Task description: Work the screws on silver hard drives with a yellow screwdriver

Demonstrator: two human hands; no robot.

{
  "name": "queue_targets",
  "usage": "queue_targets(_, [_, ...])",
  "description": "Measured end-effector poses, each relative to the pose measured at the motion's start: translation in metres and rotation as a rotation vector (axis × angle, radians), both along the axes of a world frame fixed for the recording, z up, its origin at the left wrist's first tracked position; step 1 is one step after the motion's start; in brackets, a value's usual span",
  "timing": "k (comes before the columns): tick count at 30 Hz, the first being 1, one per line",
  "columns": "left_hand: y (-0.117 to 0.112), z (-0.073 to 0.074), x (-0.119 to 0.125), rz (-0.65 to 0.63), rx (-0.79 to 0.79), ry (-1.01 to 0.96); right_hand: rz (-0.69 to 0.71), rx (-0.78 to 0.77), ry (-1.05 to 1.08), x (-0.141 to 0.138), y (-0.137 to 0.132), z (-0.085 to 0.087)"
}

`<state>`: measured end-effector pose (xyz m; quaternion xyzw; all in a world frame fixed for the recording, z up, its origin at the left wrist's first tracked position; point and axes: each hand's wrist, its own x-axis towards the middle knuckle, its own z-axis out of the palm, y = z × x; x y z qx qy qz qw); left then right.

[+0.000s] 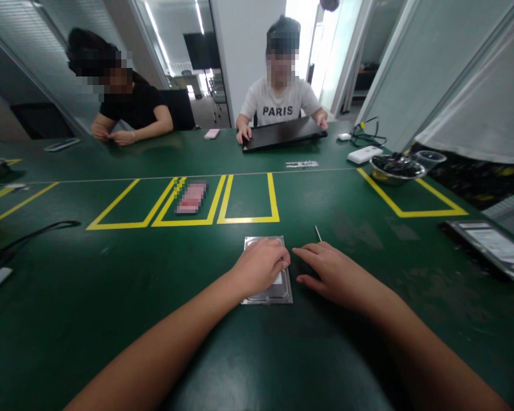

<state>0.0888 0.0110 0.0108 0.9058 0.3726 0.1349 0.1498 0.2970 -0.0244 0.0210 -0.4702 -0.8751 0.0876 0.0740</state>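
On the green bench (pixel 257 357), the right hand (pixel 328 271) is just beside the hard drive (pixel 273 295), its grip loosely open. The left hand (pixel 262 264) curls over the drive; what its grip has hold of, I cannot tell. Lying flat, the drive looks rigid, dense, smooth and shock-sensitive, best held by its long edges. Behind the right hand, a thin metal rod (pixel 317 233) shows.
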Motion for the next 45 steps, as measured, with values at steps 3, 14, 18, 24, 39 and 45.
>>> queue_targets(3, [0.001, 0.002, 0.000, -0.012, -0.006, 0.016, 0.003, 0.004, -0.001, 0.000, -0.001, 0.000])
queue_targets(14, [0.010, 0.014, 0.004, -0.030, -0.088, 0.091, 0.007, 0.019, 0.030, 0.001, 0.000, -0.001])
queue_targets(18, [0.011, 0.015, 0.004, -0.017, -0.094, 0.085, -0.001, 0.015, 0.002, 0.001, -0.001, 0.000])
queue_targets(24, [0.010, 0.015, 0.003, -0.024, -0.097, 0.075, 0.003, 0.018, 0.014, 0.001, -0.002, -0.001])
queue_targets(39, [0.012, 0.019, 0.006, -0.082, -0.012, 0.198, 0.000, -0.019, 0.012, -0.002, -0.002, 0.002])
queue_targets(45, [0.011, 0.033, 0.015, -0.063, -0.032, 0.292, -0.006, -0.037, 0.017, -0.003, -0.002, 0.003])
